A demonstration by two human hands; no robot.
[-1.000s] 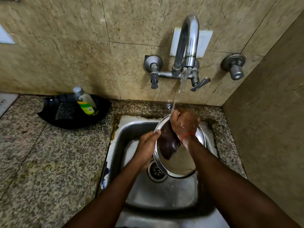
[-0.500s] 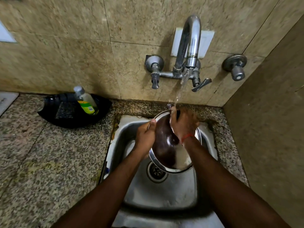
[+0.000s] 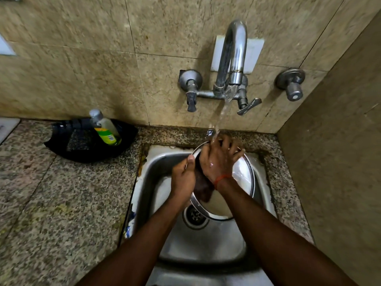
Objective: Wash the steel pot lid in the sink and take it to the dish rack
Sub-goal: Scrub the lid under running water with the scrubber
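A round steel pot lid [image 3: 241, 176] stands tilted on edge over the steel sink [image 3: 206, 242], under the running tap [image 3: 233, 58]. My left hand [image 3: 183, 178] grips the lid's left rim, thumb on the edge. My right hand [image 3: 218, 159] lies spread across the lid's upper face, fingers splayed, with water falling on its fingertips. A red thread circles the right wrist. The lid's top rim is hidden behind the right hand.
A black tray [image 3: 82, 145] with a green-labelled soap bottle [image 3: 105, 129] sits on the granite counter [image 3: 51, 203] at the left. The drain [image 3: 193, 215] shows below the lid. A tiled wall closes in on the right. No dish rack is in view.
My right hand has slid up and spread out over the lid's upper face. The lid has turned a little, showing more of its bright right side. The left hand stays on the rim.
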